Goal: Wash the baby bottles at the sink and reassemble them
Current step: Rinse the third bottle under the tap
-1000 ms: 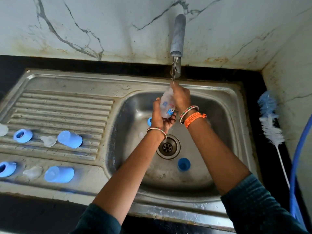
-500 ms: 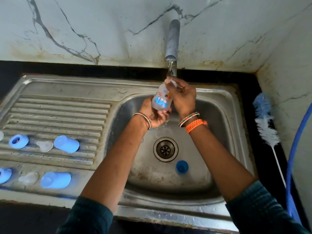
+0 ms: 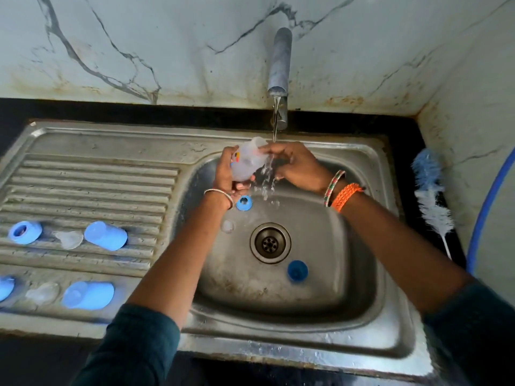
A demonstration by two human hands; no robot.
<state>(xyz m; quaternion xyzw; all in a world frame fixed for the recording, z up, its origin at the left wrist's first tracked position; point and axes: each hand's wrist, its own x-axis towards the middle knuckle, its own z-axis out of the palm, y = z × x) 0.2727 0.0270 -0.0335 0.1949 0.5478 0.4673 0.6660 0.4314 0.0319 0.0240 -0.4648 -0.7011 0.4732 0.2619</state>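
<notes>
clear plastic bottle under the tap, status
Left hand grips clear plastic bottle; right hand at its mouth. Steel tap running. Blue ring and blue cap loose in basin.

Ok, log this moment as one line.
rinsing | left hand grips clear plastic baby bottle | right hand at its neck | steel tap running

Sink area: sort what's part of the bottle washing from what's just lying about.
In the job: bottle, left hand, right hand, tap, blue rings, caps, teats, brush.

Lying about: blue hose.
</notes>
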